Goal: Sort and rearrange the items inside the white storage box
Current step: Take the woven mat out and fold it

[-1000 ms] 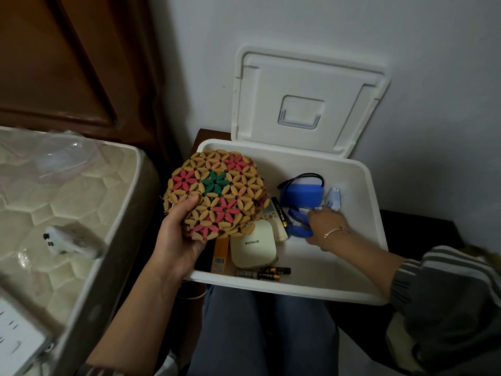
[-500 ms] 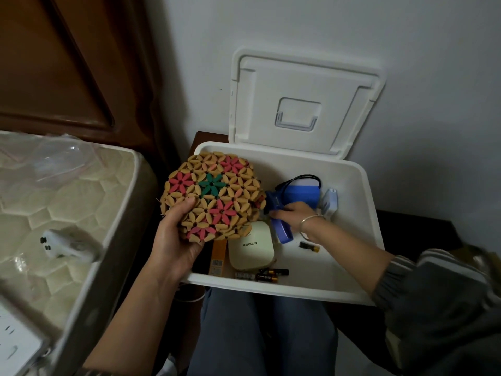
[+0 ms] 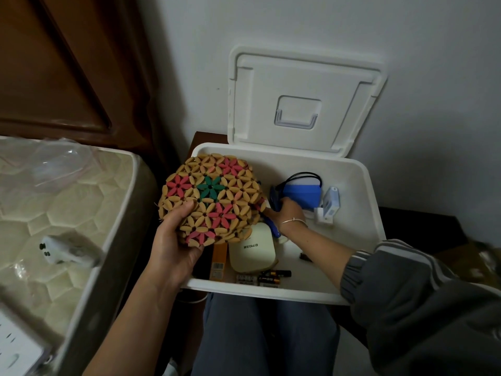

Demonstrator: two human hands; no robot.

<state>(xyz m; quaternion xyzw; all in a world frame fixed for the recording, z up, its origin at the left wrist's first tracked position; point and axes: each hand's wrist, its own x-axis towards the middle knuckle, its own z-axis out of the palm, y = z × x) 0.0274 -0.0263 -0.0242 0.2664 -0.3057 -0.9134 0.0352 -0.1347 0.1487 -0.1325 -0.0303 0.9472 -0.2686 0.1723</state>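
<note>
The white storage box [image 3: 371, 213] stands open before me, its lid [image 3: 303, 104] leaning on the wall. My left hand [image 3: 173, 245] holds a round bamboo flower-pattern mat [image 3: 214, 199] over the box's left side. Inside the box, my right hand [image 3: 287, 215] is closed around a dark blue object [image 3: 273, 199], next to a blue pouch with a black cord [image 3: 303, 194]. A cream rounded device [image 3: 252, 249] lies below the mat, and batteries [image 3: 268, 276] lie at the front wall. A small white and blue item [image 3: 329, 204] sits to the right.
An orange pack [image 3: 219, 259] lies at the box's front left, and a small dark battery [image 3: 305, 257] on the floor of the box. A mattress [image 3: 54, 213] on my left carries a white gadget [image 3: 67, 251] and a power strip [image 3: 16, 348]. My legs [image 3: 265, 335] are below the box.
My right hand has moved left across the box with the dark blue object, from beside the blue pouch toward the mat's edge. The mat in my left hand has stayed in place.
</note>
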